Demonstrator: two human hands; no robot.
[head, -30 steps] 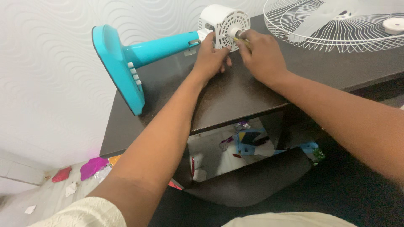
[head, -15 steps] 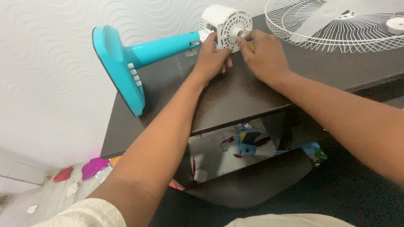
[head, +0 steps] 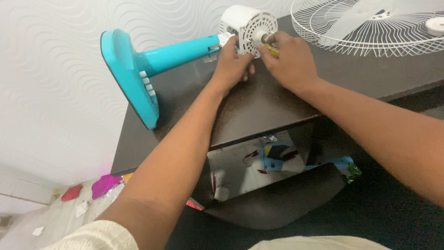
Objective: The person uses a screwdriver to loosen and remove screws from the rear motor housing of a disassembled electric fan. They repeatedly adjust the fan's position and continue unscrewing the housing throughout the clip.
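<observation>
Beside the hands, the fan stand (head: 157, 60) is turquoise, the motor housing (head: 245, 21) white, the table (head: 259, 102) dark brown.

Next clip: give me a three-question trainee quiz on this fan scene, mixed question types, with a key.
1. True or false: the turquoise fan stand lies on its side on the dark table.
2. Which hand steadies the white motor housing from below?
A. left hand
B. right hand
C. neither
3. Fill in: the white wire fan guard lies at the table's far ____ corner.

Key:
1. True.
2. A; the right hand holds a thin yellow-green tool at the motor's hub.
3. Right.
</observation>
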